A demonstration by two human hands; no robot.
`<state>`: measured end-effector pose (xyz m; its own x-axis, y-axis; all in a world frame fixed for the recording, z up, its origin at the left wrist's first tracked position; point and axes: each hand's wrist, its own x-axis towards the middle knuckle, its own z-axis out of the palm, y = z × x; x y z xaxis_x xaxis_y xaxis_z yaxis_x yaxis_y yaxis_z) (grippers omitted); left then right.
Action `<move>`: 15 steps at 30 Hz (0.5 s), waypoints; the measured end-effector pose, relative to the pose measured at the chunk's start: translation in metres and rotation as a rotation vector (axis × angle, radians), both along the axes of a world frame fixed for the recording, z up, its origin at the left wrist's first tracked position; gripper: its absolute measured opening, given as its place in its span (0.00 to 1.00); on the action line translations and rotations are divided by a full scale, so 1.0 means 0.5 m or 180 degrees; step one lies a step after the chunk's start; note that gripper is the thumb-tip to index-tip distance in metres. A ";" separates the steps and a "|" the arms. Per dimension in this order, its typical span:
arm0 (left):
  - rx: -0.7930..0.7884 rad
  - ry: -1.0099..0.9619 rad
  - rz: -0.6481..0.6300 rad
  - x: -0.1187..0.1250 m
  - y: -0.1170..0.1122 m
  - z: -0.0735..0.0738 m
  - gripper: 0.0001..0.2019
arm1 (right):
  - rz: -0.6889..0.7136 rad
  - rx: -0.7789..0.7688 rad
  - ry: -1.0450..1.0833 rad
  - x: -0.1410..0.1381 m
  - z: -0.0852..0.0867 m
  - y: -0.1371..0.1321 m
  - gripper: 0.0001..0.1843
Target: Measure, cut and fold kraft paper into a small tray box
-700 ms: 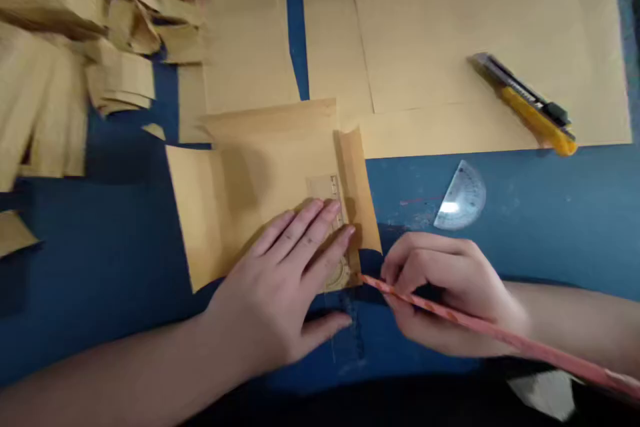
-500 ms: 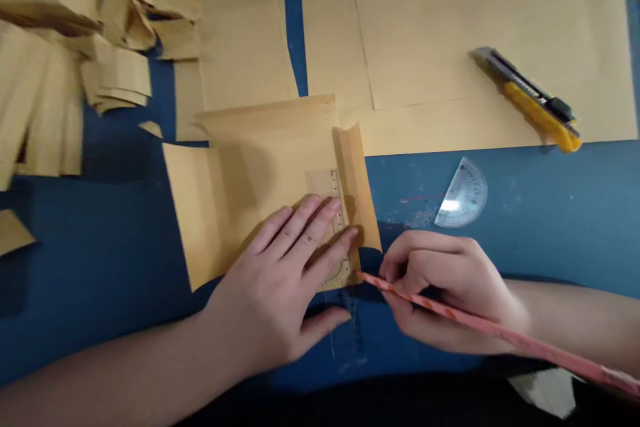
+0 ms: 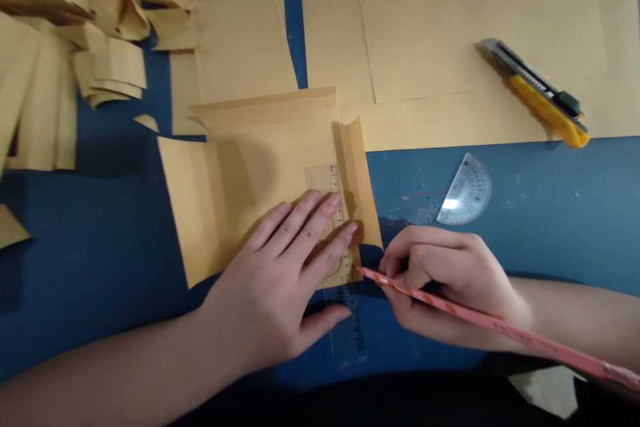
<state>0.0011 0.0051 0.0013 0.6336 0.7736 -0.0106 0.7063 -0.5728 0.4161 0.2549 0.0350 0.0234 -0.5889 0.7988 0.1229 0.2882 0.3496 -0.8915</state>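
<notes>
My left hand (image 3: 280, 273) lies flat with its fingers stretched out, pressing a clear plastic ruler (image 3: 321, 177) onto a piece of brown card (image 3: 270, 147). The card has folded-up flaps at its left, far and right sides. Part of the ruler is under the fingers, and its near end sticks out past the card's edge. In my right hand (image 3: 445, 280) is a pink pencil (image 3: 480, 321) with orange spots. Its tip touches the card beside the ruler's right edge, close to the card's near right corner.
A yellow utility knife (image 3: 545, 100) lies on large brown card sheets (image 3: 425, 27) at the back right. Nearer stands a clear protractor (image 3: 466, 193), flat on the blue tabletop (image 3: 560, 213). Folded card pieces (image 3: 115, 70) are heaped at the far left.
The pencil tip has shifted slightly up and left along the ruler's edge. My left hand stays on the ruler. The whole view has moved a little.
</notes>
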 end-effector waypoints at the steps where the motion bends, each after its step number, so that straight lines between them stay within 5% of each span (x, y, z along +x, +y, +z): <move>1: 0.0009 -0.0006 0.0006 0.000 0.000 0.000 0.39 | -0.0006 -0.0004 0.0006 0.000 0.000 0.000 0.13; 15: 0.0009 -0.0081 -0.0001 0.000 -0.001 0.003 0.38 | 0.0046 -0.0178 -0.0143 0.001 0.001 0.005 0.13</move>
<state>0.0008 0.0045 0.0026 0.6338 0.7734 0.0078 0.6954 -0.5742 0.4322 0.2554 0.0376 0.0238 -0.6044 0.7950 0.0513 0.3237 0.3039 -0.8960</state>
